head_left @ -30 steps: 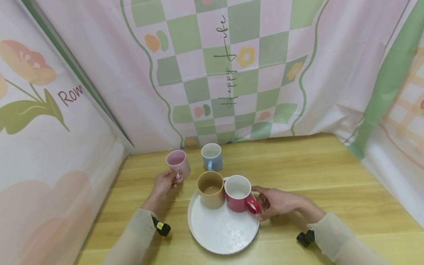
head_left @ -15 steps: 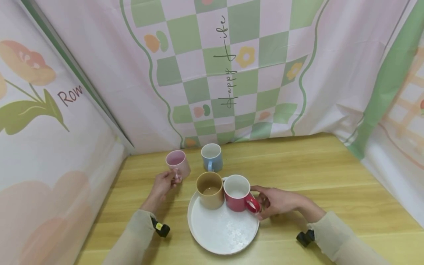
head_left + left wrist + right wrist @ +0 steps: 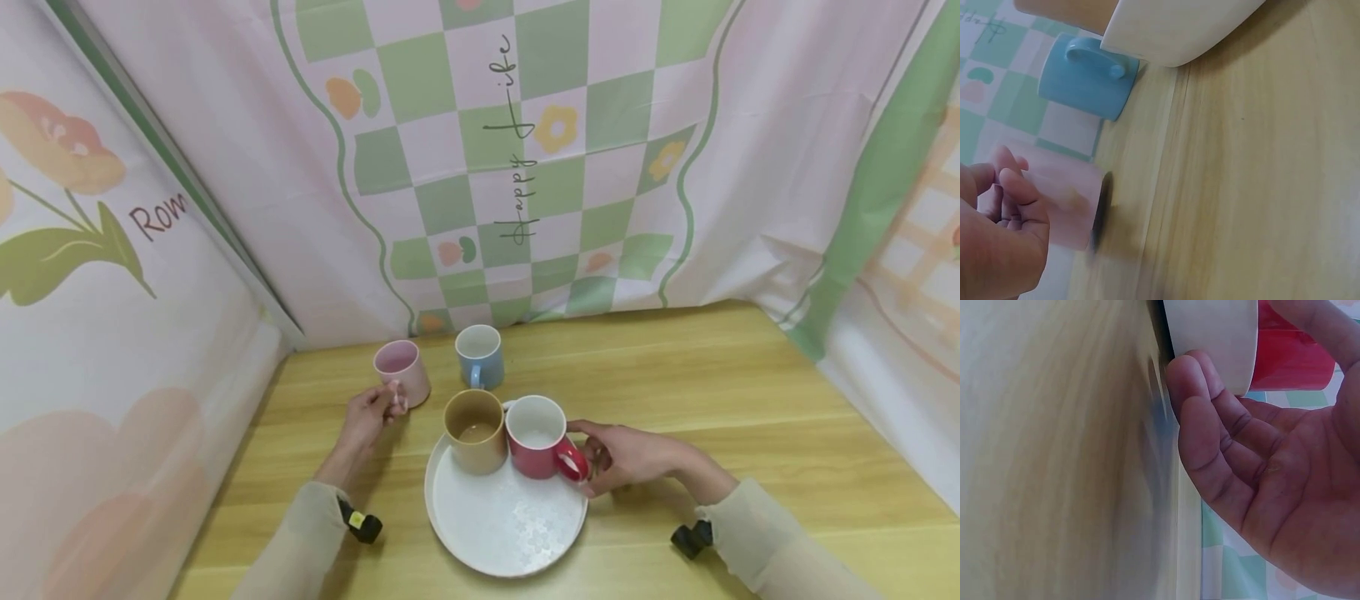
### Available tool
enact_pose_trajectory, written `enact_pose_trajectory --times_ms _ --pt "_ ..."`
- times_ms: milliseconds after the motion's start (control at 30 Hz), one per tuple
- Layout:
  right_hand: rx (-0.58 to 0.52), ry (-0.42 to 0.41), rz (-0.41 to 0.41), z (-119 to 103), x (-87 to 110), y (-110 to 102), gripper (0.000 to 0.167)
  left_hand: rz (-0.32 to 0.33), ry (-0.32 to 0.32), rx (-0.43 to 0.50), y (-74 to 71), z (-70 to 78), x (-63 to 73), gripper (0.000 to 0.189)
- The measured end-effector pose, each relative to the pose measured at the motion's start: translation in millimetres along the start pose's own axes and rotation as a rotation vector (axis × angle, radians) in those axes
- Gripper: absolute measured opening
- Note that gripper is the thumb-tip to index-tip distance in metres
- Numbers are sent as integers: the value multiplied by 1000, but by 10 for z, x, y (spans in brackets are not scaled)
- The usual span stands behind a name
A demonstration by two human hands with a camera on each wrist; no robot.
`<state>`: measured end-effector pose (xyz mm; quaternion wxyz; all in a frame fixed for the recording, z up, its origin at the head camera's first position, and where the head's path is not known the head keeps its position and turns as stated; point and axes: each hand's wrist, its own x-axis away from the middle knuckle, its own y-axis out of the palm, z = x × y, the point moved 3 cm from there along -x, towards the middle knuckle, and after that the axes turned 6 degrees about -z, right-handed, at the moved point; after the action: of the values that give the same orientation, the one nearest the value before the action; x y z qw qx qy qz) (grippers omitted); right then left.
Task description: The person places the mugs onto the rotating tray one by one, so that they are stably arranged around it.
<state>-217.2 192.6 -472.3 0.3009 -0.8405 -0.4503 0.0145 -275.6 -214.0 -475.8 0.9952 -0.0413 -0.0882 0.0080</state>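
Note:
Toward the back left, my left hand [image 3: 366, 417] pinches the handle of a pink mug [image 3: 408, 383]. That mug [image 3: 1066, 200] is upright, with a dark strip of shadow under its base. My right hand [image 3: 637, 457] holds the right side of a round white tray [image 3: 502, 533]. In the right wrist view, its curled fingers [image 3: 1197, 434] touch the tray's outer wall [image 3: 1210, 344]. On the tray stand a tan mug [image 3: 480, 454] and a red mug [image 3: 531, 461] with a white inside, side by side. The red mug's handle points toward my right hand.
A light blue mug [image 3: 483, 367] stands on the wooden table [image 3: 712, 383] behind the tray, its handle facing forward. Printed cloth [image 3: 555, 183] hangs along the back, with more on both sides. Black wrist cameras [image 3: 363, 527] sit on both sleeves.
My left hand and the pink mug have shifted very slightly left. The tray's two mugs moved slightly left in the first half second. My right hand stays almost still.

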Motion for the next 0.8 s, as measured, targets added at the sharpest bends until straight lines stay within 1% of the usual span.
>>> enact_pose_trajectory --times_ms 267,367,500,633,800 --pt "-8 5 0 -9 1 4 92 -11 22 -37 -67 58 117 38" --pt "-6 7 0 -13 2 4 92 -5 31 -30 -88 79 174 35" --pt "-7 9 3 -15 1 -1 92 5 50 6 -108 105 247 33" --pt "-16 7 5 -13 -4 -5 94 2 67 22 -127 141 343 30" --pt "-17 10 10 -19 -6 -14 93 6 71 35 -143 181 451 28"
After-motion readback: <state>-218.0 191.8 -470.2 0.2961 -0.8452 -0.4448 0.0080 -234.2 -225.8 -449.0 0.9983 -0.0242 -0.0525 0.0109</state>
